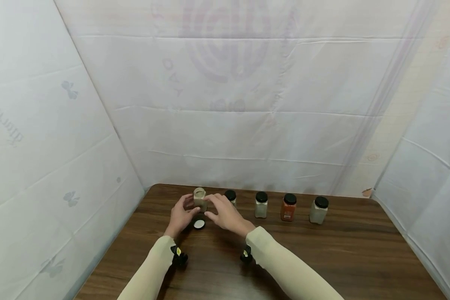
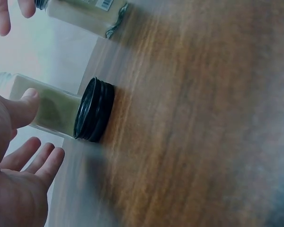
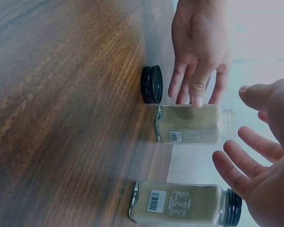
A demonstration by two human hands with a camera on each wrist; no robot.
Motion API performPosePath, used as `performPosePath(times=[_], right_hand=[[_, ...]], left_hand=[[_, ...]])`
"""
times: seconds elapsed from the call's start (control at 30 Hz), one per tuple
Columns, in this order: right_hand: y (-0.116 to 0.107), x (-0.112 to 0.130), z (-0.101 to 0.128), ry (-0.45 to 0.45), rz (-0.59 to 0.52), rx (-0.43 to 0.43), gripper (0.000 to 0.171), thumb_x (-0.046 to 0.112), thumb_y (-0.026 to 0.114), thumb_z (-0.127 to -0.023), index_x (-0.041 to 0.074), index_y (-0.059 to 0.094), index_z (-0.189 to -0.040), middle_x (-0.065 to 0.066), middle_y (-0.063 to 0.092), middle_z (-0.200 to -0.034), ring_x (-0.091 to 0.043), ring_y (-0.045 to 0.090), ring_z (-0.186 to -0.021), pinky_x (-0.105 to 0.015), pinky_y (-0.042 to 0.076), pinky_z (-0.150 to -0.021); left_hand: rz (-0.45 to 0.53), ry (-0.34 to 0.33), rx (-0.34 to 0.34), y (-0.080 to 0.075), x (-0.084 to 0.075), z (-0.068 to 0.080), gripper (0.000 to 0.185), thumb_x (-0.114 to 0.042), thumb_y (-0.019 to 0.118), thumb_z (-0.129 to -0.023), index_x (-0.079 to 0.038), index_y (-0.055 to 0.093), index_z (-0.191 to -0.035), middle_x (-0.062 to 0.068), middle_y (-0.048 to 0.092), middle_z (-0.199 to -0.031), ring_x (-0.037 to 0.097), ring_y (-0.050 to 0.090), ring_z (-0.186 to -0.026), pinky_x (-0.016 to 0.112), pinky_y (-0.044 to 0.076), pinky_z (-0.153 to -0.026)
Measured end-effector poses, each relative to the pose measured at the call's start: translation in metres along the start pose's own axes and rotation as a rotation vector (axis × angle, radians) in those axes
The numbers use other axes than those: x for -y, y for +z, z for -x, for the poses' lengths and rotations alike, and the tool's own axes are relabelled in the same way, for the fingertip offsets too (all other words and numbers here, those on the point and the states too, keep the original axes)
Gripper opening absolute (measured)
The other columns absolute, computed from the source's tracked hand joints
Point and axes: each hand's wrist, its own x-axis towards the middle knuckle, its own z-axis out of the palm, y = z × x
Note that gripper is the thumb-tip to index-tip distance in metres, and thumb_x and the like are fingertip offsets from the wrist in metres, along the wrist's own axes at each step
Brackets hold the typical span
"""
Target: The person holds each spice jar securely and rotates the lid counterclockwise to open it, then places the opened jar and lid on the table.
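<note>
Your L hand (image 1: pixel 181 214) & R hand (image 1: pixel 225 212) flank upright open jar (image 1: pixel 200 199), fingers loose, L touching; lid (image 1: pixel 199 224) just nearer you.

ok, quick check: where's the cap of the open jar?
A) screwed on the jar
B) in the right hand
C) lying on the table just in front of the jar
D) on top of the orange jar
C: the open jar has a bare mouth, and its black cap lies white side up on the table just in front of it, between the two hands, held by neither.
</note>
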Motion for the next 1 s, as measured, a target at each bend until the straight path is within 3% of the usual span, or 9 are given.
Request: performPosePath(times=[0.57, 0.8, 1.0], right_hand=[[-0.015, 0.001, 0.010, 0.011, -0.037, -0.061, 0.040, 0.021, 0.072, -0.099, 0.014, 0.060, -0.137, -0.007, 0.061, -0.131, -0.025, 0.063, -0.110, -0.036, 0.056, -0.089], [-0.023, -0.003, 0.015, 0.016, -0.045, -0.078, 0.041, 0.022, 0.070, -0.100, 0.014, 0.059, -0.138, -0.005, 0.060, -0.135, -0.022, 0.062, -0.112, -0.037, 0.056, -0.091], [-0.031, -0.008, 0.021, 0.011, -0.079, -0.104, 0.040, 0.018, 0.071, -0.099, 0.012, 0.059, -0.137, -0.012, 0.061, -0.133, -0.025, 0.063, -0.109, -0.040, 0.056, -0.091]], left_hand=[[0.024, 0.100, -0.124, 0.001, -0.009, 0.020, 0.054, -0.002, 0.082, -0.087, 0.005, 0.056, -0.134, 0.027, 0.062, -0.129, 0.040, 0.066, -0.112, 0.049, 0.059, -0.090], [0.027, 0.079, -0.153, 0.001, -0.015, 0.029, 0.052, -0.002, 0.082, -0.087, 0.002, 0.058, -0.133, 0.025, 0.065, -0.126, 0.033, 0.068, -0.108, 0.042, 0.060, -0.088], [0.028, 0.093, -0.157, 0.003, -0.018, 0.034, 0.052, -0.001, 0.081, -0.087, 0.002, 0.057, -0.133, 0.023, 0.067, -0.122, 0.033, 0.069, -0.107, 0.038, 0.061, -0.086]])
